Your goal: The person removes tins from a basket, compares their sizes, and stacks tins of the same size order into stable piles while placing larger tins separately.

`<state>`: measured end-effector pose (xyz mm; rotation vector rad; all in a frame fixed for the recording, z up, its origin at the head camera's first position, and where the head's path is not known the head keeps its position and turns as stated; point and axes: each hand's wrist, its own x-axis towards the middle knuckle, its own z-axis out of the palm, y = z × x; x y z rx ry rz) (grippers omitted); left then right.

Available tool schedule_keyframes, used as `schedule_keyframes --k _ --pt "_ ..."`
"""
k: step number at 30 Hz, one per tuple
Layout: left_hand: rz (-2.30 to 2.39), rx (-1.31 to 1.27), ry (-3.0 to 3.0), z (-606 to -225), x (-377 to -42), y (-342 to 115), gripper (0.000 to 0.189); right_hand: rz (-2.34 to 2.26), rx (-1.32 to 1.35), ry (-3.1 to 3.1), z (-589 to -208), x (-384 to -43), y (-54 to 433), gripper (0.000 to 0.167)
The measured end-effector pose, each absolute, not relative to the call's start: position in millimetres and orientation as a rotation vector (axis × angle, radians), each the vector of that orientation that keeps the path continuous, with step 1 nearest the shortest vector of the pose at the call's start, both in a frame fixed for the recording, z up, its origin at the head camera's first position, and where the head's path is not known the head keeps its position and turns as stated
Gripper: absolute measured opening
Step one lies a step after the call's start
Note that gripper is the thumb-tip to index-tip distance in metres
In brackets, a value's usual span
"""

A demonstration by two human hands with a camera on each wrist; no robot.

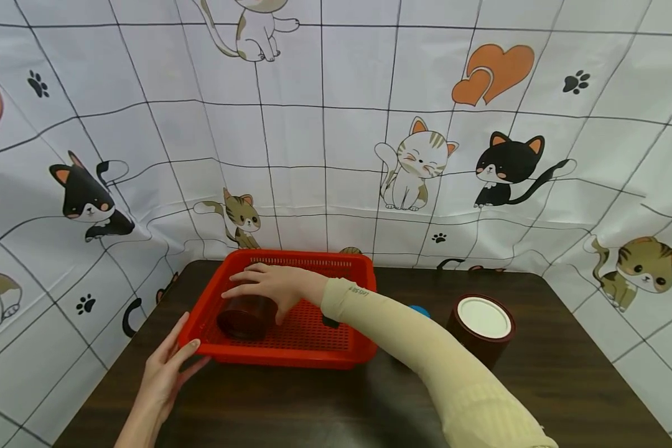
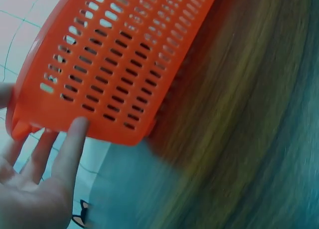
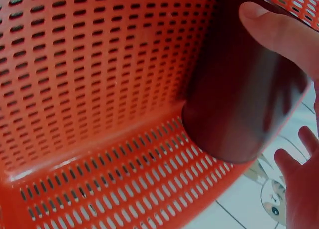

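Observation:
A red perforated plastic basket sits on the dark table. My left hand pinches its near left corner, thumb over the rim and fingers against the outside, as the left wrist view also shows along the slotted basket wall. Inside, at the left end, a dark brown cylindrical canister appears to lie on its side. Over it spreads my right hand. In the right wrist view the thumb overlaps the canister, and the other fingers extend along its far side, apparently off its surface.
To the right stands another dark brown canister with a white lid. A blue object is mostly hidden behind the right sleeve. A white curtain with cat prints surrounds the table at the back and sides.

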<state>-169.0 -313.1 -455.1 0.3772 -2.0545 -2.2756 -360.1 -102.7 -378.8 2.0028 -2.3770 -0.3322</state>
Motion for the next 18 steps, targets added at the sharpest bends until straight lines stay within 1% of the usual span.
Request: schedule_keyframes --k 7,14,18 --pt "-2.224 0.275 -2.12 -457.2 -170.9 -319.6 0.073 -0.421 1.948 -2.391 -390.0 -360.2 -113.4 0.123" --pt "-2.214 0.173 -2.15 -459.5 -168.5 -327.6 0.072 -0.451 1.974 -2.4 -395.1 -361.2 -125.0 0.119" --pt "-2.21 0.089 -2.149 -459.8 -168.2 -330.8 0.07 -0.492 1.937 -2.365 -398.2 -361.8 -128.0 0.116"
